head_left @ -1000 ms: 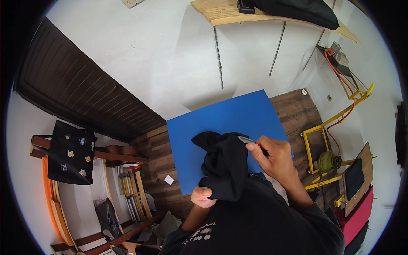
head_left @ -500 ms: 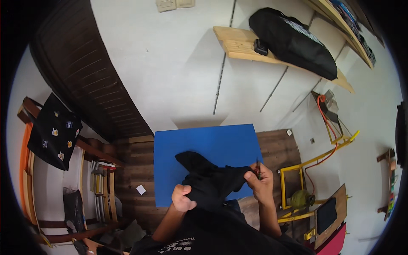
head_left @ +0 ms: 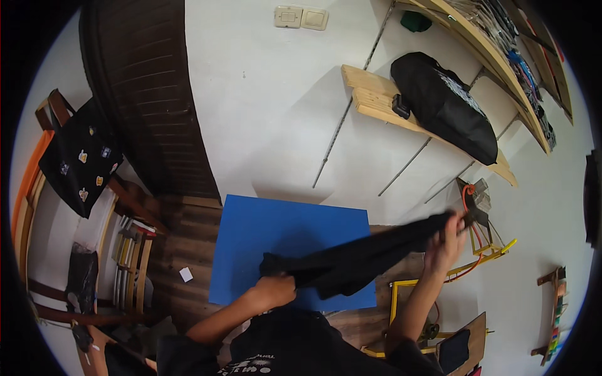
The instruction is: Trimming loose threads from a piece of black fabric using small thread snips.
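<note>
A black cloth garment (head_left: 364,260) is drawn out between my two hands, slanting up to the right across the blue table (head_left: 251,219) and past its right edge. My left hand (head_left: 276,291) is closed on its lower left end, near the table's front. My right hand (head_left: 445,244) is raised beyond the table's right side, its fingers closed round the other end. Motion blur smears the fingertips there, and I cannot make out whether the small slim tool is still in that hand. Folds hide the garment's exact shape.
A yellow metal frame (head_left: 393,313) with a red hose stands right of the table. Above, a wooden shelf (head_left: 376,106) bears a black bag (head_left: 442,106). Left are a rack with a dark tote bag (head_left: 81,163) and a dark door (head_left: 141,94). White paper (head_left: 186,274) lies on the floor.
My right hand has swung up and to the right, pulling the bunched garment out long. My left hand has turned over, still holding cloth. The whole view has shifted slightly.
</note>
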A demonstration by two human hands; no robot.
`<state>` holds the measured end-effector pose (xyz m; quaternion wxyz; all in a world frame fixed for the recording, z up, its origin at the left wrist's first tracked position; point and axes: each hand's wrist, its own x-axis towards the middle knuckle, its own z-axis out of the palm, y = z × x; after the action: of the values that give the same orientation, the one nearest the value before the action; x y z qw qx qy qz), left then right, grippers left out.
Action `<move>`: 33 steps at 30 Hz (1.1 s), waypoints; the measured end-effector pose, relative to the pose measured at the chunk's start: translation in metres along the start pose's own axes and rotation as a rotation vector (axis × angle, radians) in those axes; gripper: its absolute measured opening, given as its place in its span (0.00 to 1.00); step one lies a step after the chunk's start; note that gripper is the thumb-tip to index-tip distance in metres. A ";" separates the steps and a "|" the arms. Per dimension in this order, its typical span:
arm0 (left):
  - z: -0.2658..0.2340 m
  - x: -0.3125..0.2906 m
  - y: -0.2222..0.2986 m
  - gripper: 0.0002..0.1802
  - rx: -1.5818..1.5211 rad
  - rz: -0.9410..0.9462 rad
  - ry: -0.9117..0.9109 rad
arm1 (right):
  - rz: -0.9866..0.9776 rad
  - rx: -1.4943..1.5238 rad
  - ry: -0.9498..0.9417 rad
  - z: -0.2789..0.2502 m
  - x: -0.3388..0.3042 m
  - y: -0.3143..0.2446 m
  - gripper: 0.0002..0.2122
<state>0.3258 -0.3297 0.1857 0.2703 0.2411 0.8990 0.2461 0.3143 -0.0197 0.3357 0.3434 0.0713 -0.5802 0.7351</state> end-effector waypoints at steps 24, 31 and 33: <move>-0.017 0.022 -0.012 0.57 -2.030 0.790 0.118 | 0.805 -0.060 -0.442 0.007 -0.139 0.090 0.08; -0.021 0.007 -0.056 0.52 -2.054 0.856 0.251 | 0.711 -0.126 -0.308 0.026 -0.141 0.112 0.08; -0.018 0.001 -0.049 0.52 -2.073 0.847 0.280 | 0.669 -0.109 -0.356 0.038 -0.135 0.113 0.11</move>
<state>0.2997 -0.3724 0.1698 0.1314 0.1561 0.1291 0.9704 0.3386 -0.1213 0.1893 -0.0181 -0.0137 -0.6601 0.7508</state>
